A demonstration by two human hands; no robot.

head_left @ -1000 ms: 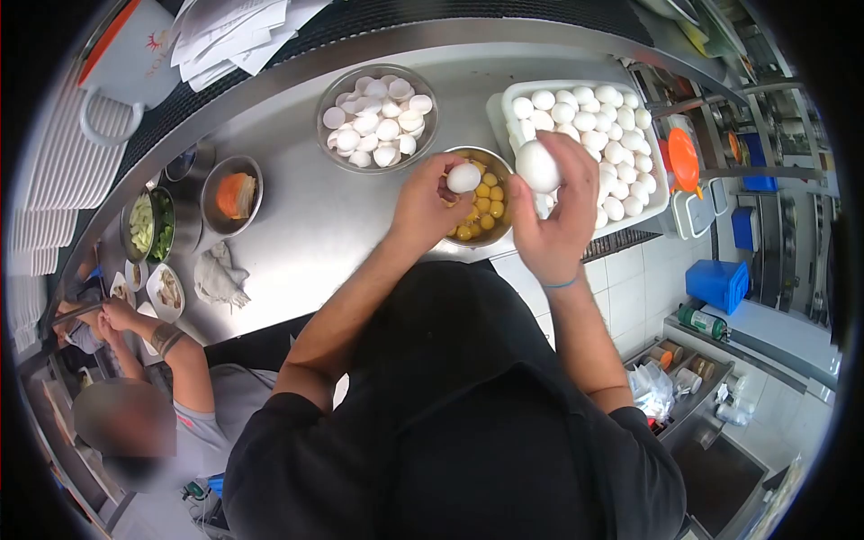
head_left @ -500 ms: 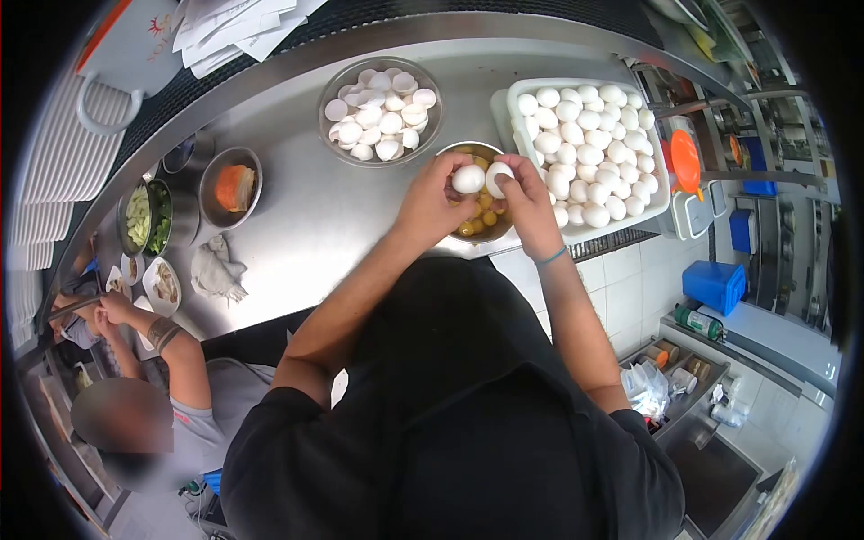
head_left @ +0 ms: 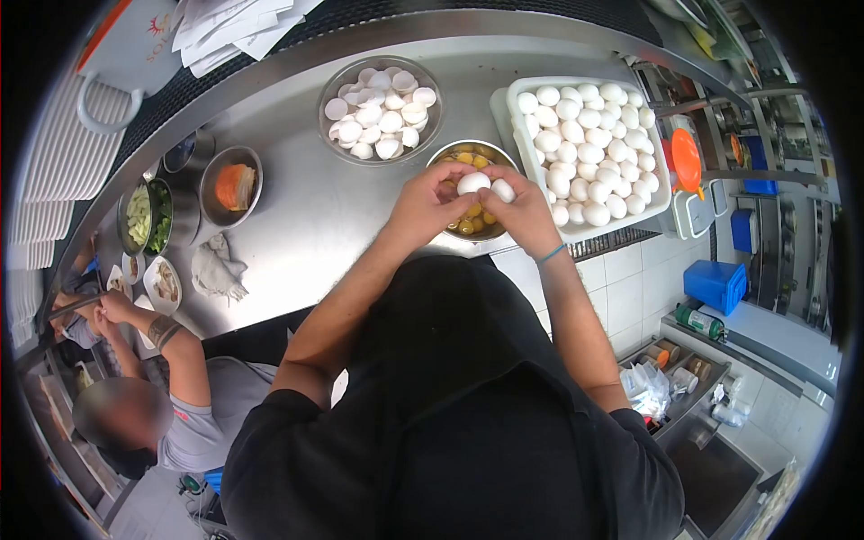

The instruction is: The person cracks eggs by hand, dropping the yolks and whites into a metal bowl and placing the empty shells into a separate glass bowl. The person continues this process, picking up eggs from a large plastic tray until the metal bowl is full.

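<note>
Over a metal bowl of cracked eggs (head_left: 463,147), yolks showing inside, my two hands are close together. My left hand (head_left: 425,205) is closed around a white egg (head_left: 473,184). In the fingers of my right hand (head_left: 524,219) is another white egg (head_left: 503,190), right beside the first. Whether either shell is cracked cannot be made out. Just right of the bowl stands a white tub (head_left: 664,193) piled with whole white eggs (head_left: 589,155). Behind and to the left, a metal bowl (head_left: 323,115) holds many empty eggshells (head_left: 382,112).
On the steel counter (head_left: 297,207) lie a grey cloth (head_left: 217,268) and a bowl with an orange piece of food (head_left: 236,187). Pans of chopped greens (head_left: 160,220) stand further left. A co-worker (head_left: 193,418) is at the lower left. Stacked plates (head_left: 67,153) line the shelf.
My hands have come closer together and slightly lower over the bowl. The left egg has moved a little right, and the two eggs now sit nearly touching.
</note>
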